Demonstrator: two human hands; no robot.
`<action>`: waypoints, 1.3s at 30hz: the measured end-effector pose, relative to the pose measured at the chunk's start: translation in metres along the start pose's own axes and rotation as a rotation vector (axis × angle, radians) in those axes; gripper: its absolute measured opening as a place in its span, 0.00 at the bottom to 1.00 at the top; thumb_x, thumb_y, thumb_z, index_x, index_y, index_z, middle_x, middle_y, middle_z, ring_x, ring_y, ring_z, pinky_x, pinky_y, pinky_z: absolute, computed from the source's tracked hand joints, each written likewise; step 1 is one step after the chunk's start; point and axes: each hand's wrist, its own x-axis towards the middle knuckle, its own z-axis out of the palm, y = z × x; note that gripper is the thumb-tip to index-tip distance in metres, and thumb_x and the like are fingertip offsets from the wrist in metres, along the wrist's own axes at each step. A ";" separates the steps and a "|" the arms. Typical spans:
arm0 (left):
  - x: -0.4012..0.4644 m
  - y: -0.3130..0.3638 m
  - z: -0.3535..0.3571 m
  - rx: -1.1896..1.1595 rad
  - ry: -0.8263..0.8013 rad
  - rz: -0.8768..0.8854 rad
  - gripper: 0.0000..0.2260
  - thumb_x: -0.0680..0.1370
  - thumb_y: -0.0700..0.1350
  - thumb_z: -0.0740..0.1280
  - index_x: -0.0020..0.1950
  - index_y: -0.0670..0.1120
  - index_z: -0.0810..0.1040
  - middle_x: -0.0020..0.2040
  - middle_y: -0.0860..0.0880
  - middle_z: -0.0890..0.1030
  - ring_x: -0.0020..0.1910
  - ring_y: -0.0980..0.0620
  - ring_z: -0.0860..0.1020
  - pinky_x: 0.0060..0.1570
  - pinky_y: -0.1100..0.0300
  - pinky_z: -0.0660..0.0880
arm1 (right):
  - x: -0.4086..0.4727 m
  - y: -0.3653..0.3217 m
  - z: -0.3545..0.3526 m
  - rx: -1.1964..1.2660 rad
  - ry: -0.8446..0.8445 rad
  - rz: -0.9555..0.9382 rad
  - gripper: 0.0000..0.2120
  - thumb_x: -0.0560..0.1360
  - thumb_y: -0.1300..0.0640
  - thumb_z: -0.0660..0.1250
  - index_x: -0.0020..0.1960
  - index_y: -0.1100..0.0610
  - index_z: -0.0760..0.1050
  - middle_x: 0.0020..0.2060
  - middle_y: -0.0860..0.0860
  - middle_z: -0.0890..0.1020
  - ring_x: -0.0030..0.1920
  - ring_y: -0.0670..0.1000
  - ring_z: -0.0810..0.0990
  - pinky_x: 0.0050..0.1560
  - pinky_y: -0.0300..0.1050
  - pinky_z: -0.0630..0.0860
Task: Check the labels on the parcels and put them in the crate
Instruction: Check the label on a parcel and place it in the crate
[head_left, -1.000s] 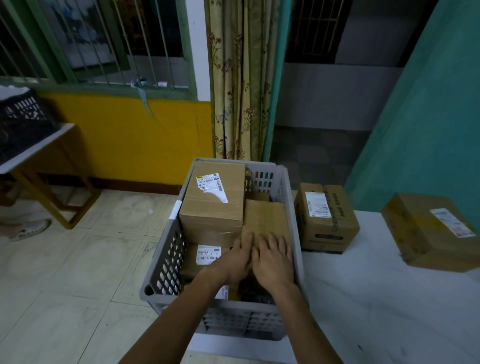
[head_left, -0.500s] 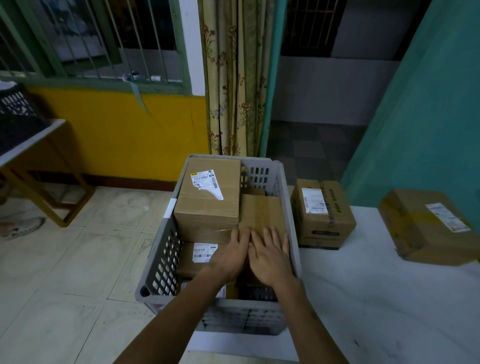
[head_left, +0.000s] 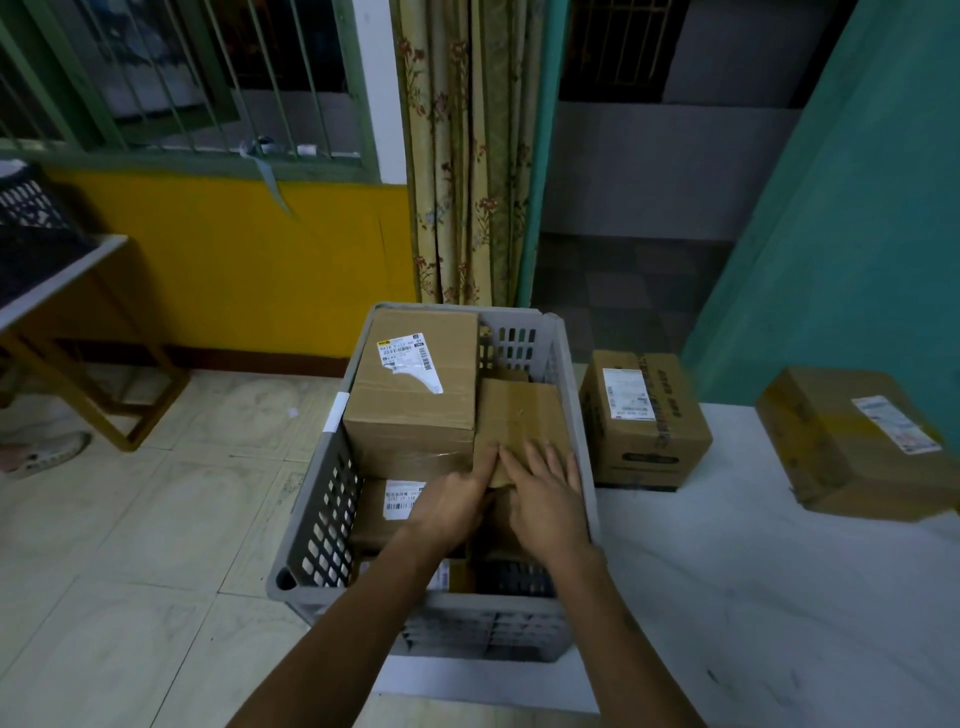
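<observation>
While not much has shifted in the last second, the small taped parcel (head_left: 522, 421) looks a bit more settled than it did a moment ago, so this reads as the end of one placement. Going big to small: the white worktop (head_left: 779, 571) is seen on the right, with the grey crate (head_left: 322, 519) parked at its left edge, partly hanging over the tiled floor. Inside the crate, a large labelled box (head_left: 415, 395) is stacked at the far left, and a lower parcel with a white label (head_left: 402, 499) is half hidden beneath it.

The small taped parcel is wedged at the far right of the crate, touching the big box. Both hands are laid flat on its near end: the left hand (head_left: 452, 501) and the right hand (head_left: 545, 499) side by side, fingers straight, nothing pinched. So the grip is apart on both sides, just pressing down. Compared with a second ago the hands have barely moved, only eased slightly nearer.

Two parcels are left out on the worktop: one taped box (head_left: 644, 421) just beside the crate wall, and another labelled box (head_left: 852, 441) well apart to the right. Probably those get checked next, though space in the crate looks tight.
</observation>
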 end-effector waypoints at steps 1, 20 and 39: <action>-0.001 0.000 0.001 0.003 0.027 0.007 0.30 0.84 0.47 0.60 0.83 0.50 0.49 0.63 0.36 0.80 0.53 0.34 0.81 0.48 0.47 0.78 | -0.001 -0.002 -0.001 -0.015 0.064 0.002 0.30 0.83 0.53 0.57 0.82 0.43 0.52 0.82 0.50 0.55 0.82 0.55 0.47 0.80 0.58 0.35; 0.010 0.032 -0.024 0.342 -0.025 0.009 0.28 0.83 0.64 0.50 0.61 0.46 0.81 0.71 0.40 0.70 0.65 0.41 0.74 0.60 0.46 0.72 | 0.006 0.010 -0.053 0.336 0.317 0.138 0.17 0.83 0.55 0.59 0.71 0.55 0.73 0.67 0.52 0.76 0.67 0.50 0.73 0.67 0.49 0.73; 0.056 0.034 0.011 0.011 -0.279 0.084 0.24 0.85 0.55 0.54 0.81 0.49 0.61 0.82 0.43 0.59 0.80 0.41 0.59 0.77 0.47 0.56 | 0.021 0.087 -0.048 0.323 0.130 0.198 0.19 0.83 0.53 0.59 0.73 0.56 0.71 0.67 0.58 0.77 0.66 0.58 0.74 0.63 0.52 0.73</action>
